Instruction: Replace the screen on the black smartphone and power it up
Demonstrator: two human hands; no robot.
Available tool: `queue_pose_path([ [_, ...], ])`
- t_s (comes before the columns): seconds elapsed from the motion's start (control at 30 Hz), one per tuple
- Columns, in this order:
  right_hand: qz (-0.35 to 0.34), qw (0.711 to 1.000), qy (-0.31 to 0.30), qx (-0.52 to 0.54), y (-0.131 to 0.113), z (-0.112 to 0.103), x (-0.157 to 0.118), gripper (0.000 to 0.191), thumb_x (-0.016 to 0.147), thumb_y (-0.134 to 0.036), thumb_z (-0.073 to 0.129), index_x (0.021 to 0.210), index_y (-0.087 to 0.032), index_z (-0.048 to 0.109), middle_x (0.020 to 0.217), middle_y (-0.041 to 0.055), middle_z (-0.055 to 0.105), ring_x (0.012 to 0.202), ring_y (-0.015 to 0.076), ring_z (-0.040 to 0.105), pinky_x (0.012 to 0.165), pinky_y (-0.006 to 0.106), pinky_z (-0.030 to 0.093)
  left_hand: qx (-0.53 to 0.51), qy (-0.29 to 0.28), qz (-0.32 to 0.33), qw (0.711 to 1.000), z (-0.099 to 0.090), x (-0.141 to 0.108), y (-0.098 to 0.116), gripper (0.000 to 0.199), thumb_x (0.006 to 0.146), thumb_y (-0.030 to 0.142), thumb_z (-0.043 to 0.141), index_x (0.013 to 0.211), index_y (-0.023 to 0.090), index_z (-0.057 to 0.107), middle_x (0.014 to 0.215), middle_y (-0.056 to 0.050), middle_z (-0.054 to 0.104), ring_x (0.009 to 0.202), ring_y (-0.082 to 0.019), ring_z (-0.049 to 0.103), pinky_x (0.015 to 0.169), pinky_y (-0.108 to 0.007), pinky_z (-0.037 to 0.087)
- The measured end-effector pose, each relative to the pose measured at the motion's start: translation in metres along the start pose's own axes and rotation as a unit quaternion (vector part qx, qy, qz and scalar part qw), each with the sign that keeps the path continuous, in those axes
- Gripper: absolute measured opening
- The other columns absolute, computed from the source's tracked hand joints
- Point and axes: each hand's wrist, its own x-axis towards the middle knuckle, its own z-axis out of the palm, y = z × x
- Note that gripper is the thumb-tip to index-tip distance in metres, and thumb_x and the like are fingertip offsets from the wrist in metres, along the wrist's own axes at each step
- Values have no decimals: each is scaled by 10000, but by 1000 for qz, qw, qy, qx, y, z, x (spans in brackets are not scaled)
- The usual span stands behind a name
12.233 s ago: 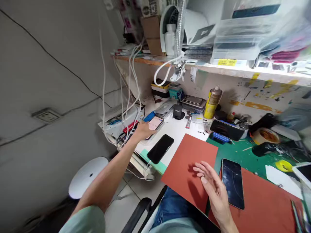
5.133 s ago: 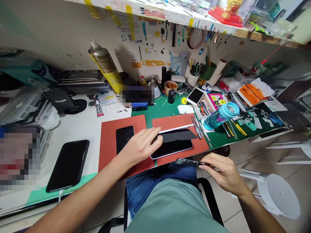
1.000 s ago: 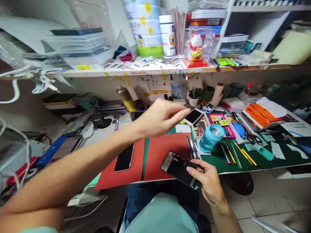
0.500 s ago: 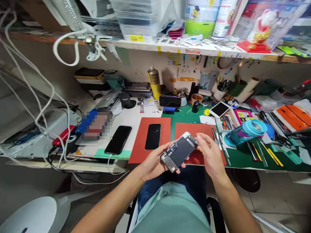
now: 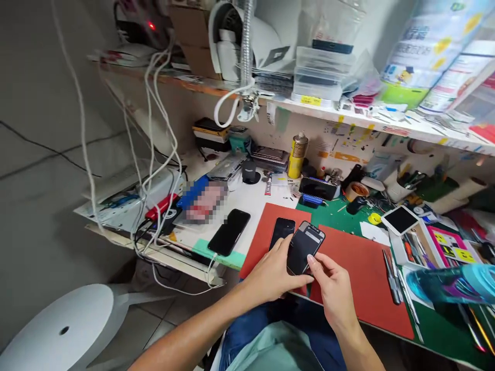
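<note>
A phone screen panel (image 5: pixel 302 252), its dark inner side with a silvery strip facing me, is held tilted above the red mats. My left hand (image 5: pixel 270 273) grips it along its left and lower edge. At its right edge the thumb and fingers of my right hand (image 5: pixel 333 286) pinch it. Just behind the panel a black phone (image 5: pixel 281 229) lies on the left red mat (image 5: pixel 257 247), partly covered by my left hand and the panel. Another black phone (image 5: pixel 229 233) rests farther left, a white cable at its lower end.
Tweezers and slim tools (image 5: pixel 402 288) lie on the right red mat (image 5: pixel 359 283). Beyond them are a blue bottle (image 5: pixel 444 286) and a tool box (image 5: pixel 415 245). A yellow spray can (image 5: pixel 297 154) stands at the back. White cables (image 5: pixel 170 134) hang at left; a shelf (image 5: pixel 359 116) runs above.
My view has swung left. The panel now stands more upright, close to the phone on the mat. My right hand has shifted from its upper end to its lower right edge.
</note>
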Motion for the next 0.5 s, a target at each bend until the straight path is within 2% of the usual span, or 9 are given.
queue_pose_path([
  [0.07, -3, 1000, -24, 6, 2, 9, 9, 436, 840, -581, 891, 1016, -184, 848, 894, 60, 788, 812, 195, 691, 761, 295, 607, 71, 9, 7, 997, -11, 7, 3, 871, 812, 401, 793, 1600, 227, 466, 1494, -174, 606, 1350, -380, 641, 1086, -495, 562],
  [0.13, -12, 999, -36, 6, 2, 17, 17, 450, 867, -587, 864, 1086, -194, 844, 975, 79, 817, 877, 220, 741, 838, 328, 643, 90, 22, 13, 996, -23, 15, 4, 749, 831, 379, 751, 1530, 228, 529, 1396, -144, 648, 1239, -332, 697, 1027, -445, 589],
  [0.2, -38, 998, -34, -21, -2, 21, 21, 434, 916, -579, 820, 1113, -193, 834, 1025, 102, 833, 926, 243, 782, 882, 352, 663, 109, 49, 13, 993, -38, 23, 1, 721, 827, 398, 763, 1493, 214, 558, 1375, -141, 654, 1239, -323, 692, 1051, -439, 579],
  [0.3, -149, 981, -83, -88, -31, 22, 12, 277, 1032, -444, 724, 1163, -212, 798, 1001, 96, 843, 861, 220, 810, 805, 312, 678, 154, 98, 4, 983, -67, 35, -8, 740, 845, 402, 752, 1522, 199, 534, 1416, -150, 645, 1321, -329, 645, 1139, -461, 528],
  [0.37, -277, 938, -166, -129, -66, 23, -2, 180, 1083, -298, 659, 1227, -253, 756, 954, 48, 842, 706, 157, 779, 690, 251, 655, 188, 125, -6, 974, -90, 48, -15, 692, 869, 397, 719, 1510, 198, 551, 1384, -142, 667, 1302, -327, 648, 1145, -467, 519],
  [0.4, -338, 904, -205, -160, -86, 24, -9, 182, 1085, -244, 657, 1247, -267, 737, 936, 26, 838, 709, 144, 780, 716, 241, 652, 208, 138, -15, 968, -103, 57, -17, 671, 879, 416, 705, 1492, 183, 567, 1359, -152, 678, 1272, -339, 658, 1132, -486, 522],
  [0.43, -413, 853, -262, -178, -107, 26, -15, 157, 1092, -224, 644, 1211, -268, 735, 867, -8, 824, 683, 125, 774, 739, 224, 649, 229, 152, -26, 961, -115, 70, -19, 678, 884, 444, 697, 1488, 163, 569, 1355, -168, 677, 1261, -358, 658, 1123, -507, 521],
  [0.47, -452, 818, -283, -214, -125, 29, -20, 140, 1114, -237, 614, 1095, -282, 745, 769, -57, 786, 617, 91, 741, 748, 197, 638, 250, 160, -33, 954, -128, 84, -19, 687, 884, 452, 694, 1490, 153, 572, 1371, -177, 669, 1279, -371, 646, 1130, -511, 511],
  [0.5, -448, 809, -257, -279, -141, 31, -23, 240, 1139, -279, 574, 965, -284, 739, 702, -77, 748, 560, 73, 697, 736, 179, 629, 273, 170, -38, 946, -140, 102, -19, 715, 873, 446, 699, 1502, 135, 561, 1391, -192, 654, 1303, -384, 630, 1143, -514, 494],
])
